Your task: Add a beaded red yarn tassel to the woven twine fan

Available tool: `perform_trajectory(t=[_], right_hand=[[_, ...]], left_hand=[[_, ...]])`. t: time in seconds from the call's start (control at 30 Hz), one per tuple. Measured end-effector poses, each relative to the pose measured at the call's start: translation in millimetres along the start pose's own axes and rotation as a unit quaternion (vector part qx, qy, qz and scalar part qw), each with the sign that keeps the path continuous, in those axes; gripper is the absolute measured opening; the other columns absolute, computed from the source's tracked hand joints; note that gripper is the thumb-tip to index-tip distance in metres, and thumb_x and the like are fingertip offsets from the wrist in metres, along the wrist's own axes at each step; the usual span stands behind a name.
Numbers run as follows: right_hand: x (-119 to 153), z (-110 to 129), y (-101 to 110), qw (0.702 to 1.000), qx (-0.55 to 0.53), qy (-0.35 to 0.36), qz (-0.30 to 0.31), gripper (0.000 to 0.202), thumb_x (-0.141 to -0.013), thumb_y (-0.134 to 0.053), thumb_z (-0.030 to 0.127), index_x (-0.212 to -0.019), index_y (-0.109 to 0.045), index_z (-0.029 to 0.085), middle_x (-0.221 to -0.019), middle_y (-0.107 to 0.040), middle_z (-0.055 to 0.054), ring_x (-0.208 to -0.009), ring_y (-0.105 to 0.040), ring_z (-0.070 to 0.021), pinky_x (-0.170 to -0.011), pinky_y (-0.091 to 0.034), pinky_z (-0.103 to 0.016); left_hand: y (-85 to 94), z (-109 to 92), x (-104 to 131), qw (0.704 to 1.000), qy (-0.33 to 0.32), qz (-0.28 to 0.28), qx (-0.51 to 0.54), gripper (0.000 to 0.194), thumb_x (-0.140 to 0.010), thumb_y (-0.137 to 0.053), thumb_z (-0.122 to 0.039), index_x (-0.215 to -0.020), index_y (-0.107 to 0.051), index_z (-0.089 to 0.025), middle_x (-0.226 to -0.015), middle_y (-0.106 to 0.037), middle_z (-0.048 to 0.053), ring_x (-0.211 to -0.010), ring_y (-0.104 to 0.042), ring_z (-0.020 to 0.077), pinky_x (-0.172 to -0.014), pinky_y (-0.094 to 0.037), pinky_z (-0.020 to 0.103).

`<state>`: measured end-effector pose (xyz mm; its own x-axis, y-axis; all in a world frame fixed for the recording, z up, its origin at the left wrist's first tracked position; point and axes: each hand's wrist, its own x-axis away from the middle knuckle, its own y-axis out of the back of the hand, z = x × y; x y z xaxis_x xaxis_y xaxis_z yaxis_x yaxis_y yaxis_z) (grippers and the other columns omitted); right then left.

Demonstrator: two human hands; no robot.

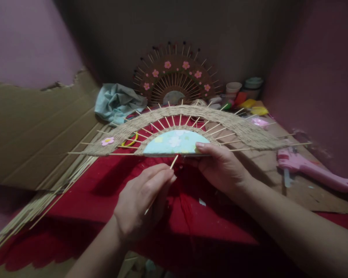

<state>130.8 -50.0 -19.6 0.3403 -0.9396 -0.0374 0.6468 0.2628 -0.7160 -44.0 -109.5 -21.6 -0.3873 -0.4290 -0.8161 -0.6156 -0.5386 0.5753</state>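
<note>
My right hand (pixel 220 164) grips a woven fan (pixel 174 112) by its flat lower edge, thumb on top of the pale blue half-round centre (pixel 174 142). Thin sticks radiate from that centre through a wide band of woven cord. One pink flower (pixel 107 141) sits on the band's left end. In my left hand (pixel 147 189), a short thin stick (pixel 174 162) is pinched, its upper tip just below the fan's lower edge; I cannot tell whether they touch. The fingers of my right hand beneath the fan are partly hidden.
A finished-looking fan with pink flowers (pixel 167 65) leans at the back wall. Beside it lie a blue-grey cloth (pixel 118 101) and cups (pixel 233 88). A pink glue gun (pixel 316 170) rests on cardboard at right. Long thin sticks (pixel 60 189) lie left on red cloth (pixel 84 200).
</note>
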Motion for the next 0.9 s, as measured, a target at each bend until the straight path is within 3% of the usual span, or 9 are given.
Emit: perform_trajectory(t=[0.17, 0.7, 0.9], right_hand=[[-1, 0, 0, 1.0, -0.011, 0.001, -0.001, 0.018, -0.068, -0.068, 0.022, -0.086, -0.068, 0.018, -0.087, -0.072, -0.007, -0.1, -0.062, -0.0288, -0.09, -0.049, -0.05], [-1, 2, 0, 1.0, 0.002, -0.007, -0.027, 0.008, -0.063, -0.066, 0.018, -0.071, -0.065, 0.018, -0.086, -0.072, -0.006, -0.099, -0.061, -0.0288, -0.09, -0.048, -0.049], [-3, 1, 1, 0.999, 0.003, -0.004, -0.04, 0.012, -0.061, -0.066, 0.018, -0.073, -0.065, 0.018, -0.087, -0.071, -0.007, -0.098, -0.061, -0.0292, -0.088, -0.048, -0.049]], left_hand=[[5.0, -3, 2, 1.0, 0.007, 0.006, 0.021, 0.03, -0.083, -0.061, -0.004, -0.11, -0.055, -0.014, -0.1, -0.069, 0.009, -0.092, -0.067, 0.0136, -0.077, -0.056, 0.021], [-3.1, 1, -3, 1.0, -0.01, 0.005, -0.019, 0.018, -0.086, -0.059, -0.008, -0.104, -0.057, -0.012, -0.095, -0.07, 0.01, -0.088, -0.068, 0.0153, -0.07, -0.056, 0.021], [-2.9, 1, 6, 0.998, 0.031, -0.035, 0.048, 0.035, -0.078, -0.065, 0.0, -0.11, -0.059, -0.013, -0.098, -0.07, 0.007, -0.093, -0.067, 0.0145, -0.078, -0.056, 0.023]])
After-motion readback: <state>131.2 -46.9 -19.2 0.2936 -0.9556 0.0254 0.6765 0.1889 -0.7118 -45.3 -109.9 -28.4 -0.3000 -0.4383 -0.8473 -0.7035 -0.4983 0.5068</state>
